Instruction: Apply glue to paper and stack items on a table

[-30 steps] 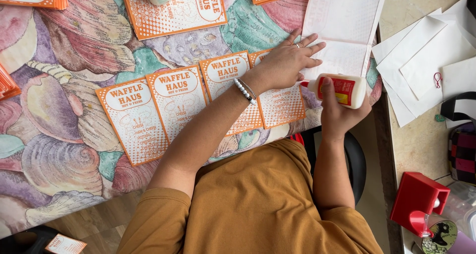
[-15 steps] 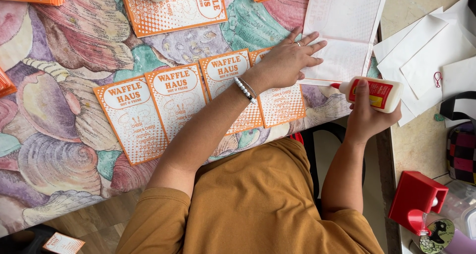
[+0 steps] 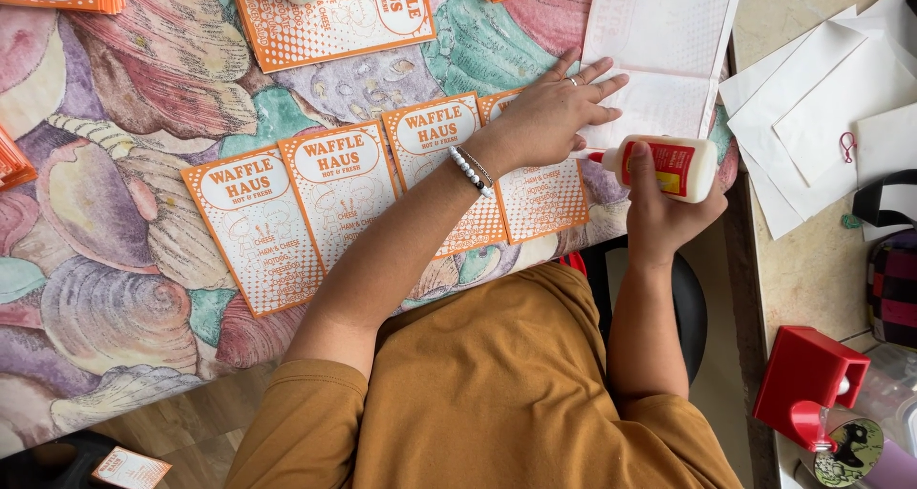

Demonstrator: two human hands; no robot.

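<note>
left hand [image 3: 552,116]: fingers spread flat, pinning the white sheet [image 3: 659,54]
right hand [image 3: 659,212]: clamped on glue bottle [image 3: 659,164], nozzle aimed at the sheet's edge

A single head-worn camera looks almost straight down from above the person's mustard-coloured shirt [image 3: 497,393], close enough that both forearms fill the middle of the frame. The view faces a table covered with a shell-patterned cloth in pink, teal and purple [image 3: 115,288], which takes up the left and top; the person's body lies along the bottom edge. At right, the frame reaches a pale stone-look counter [image 3: 812,279]. There is only 1 view, so nothing is shared with another.
</note>
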